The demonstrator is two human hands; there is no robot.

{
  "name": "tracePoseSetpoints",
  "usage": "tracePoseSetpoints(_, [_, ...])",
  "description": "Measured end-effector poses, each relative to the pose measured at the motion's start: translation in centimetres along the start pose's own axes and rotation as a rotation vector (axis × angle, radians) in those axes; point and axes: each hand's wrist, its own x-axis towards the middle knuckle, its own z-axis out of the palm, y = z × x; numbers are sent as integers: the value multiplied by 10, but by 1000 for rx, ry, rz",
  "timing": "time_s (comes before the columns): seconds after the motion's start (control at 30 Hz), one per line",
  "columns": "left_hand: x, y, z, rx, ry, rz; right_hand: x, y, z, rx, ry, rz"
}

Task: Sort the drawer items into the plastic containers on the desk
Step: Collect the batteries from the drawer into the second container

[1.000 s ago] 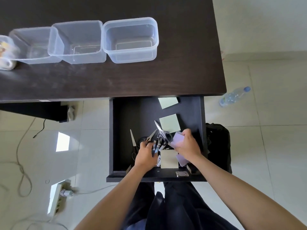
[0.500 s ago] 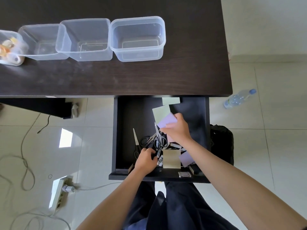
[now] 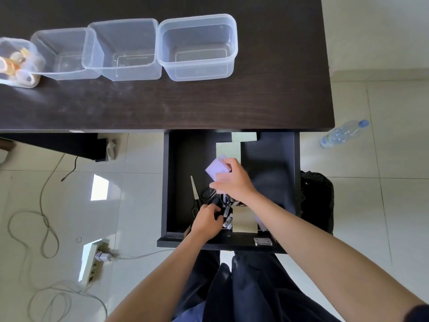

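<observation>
The open dark drawer (image 3: 176, 163) sits below the desk edge. My right hand (image 3: 234, 182) is over its middle, holding a stack of sticky note pads (image 3: 217, 169), lilac on top and pink beneath. My left hand (image 3: 207, 220) is low in the drawer, fingers closed among scissors (image 3: 194, 194) and batteries (image 3: 227, 219); what it grips is hidden. A tan note pad (image 3: 243, 219) and green note pads (image 3: 226, 148) lie in the drawer. Three empty clear containers (image 3: 197, 47) (image 3: 125, 51) (image 3: 62, 54) stand on the desk.
A fourth container (image 3: 16, 61) at the far left holds tape rolls. The dark desk (image 3: 162, 101) spans the top. A water bottle (image 3: 343, 133) lies on the floor at right, a black bag (image 3: 316, 201) beside the drawer, and cables with a power strip (image 3: 92, 261) at left.
My right hand has lifted the note pads and now holds them over the drawer's middle. My left hand has shifted slightly toward the drawer front among the scissors.
</observation>
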Motion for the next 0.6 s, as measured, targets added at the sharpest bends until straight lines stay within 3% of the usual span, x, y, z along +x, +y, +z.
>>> tracePoseSetpoints(0.07, [-1,1,0,1,0,4,6,2,-3,9,-2,-36])
tracePoseSetpoints(0.17, [-2,2,2,3,6,13,9,14,-15,-58,124,-74])
tracePoseSetpoints(0.3, [-3,6,8,13,-7,47,-8,42,-40,-161,218,-18])
tracePoseSetpoints(0.4, [-4,12,16,26,-30,106,-27,74,-57,-326,136,64])
tracePoseSetpoints(0.47, [-4,19,20,35,-17,131,-37,88,-62,-525,-4,120])
tracePoseSetpoints(0.53, [-2,26,23,75,-21,140,-43,94,-60,-727,-138,108])
tracePoseSetpoints(0.6, [2,31,25,158,-44,140,-43,93,-58,-775,-160,97])
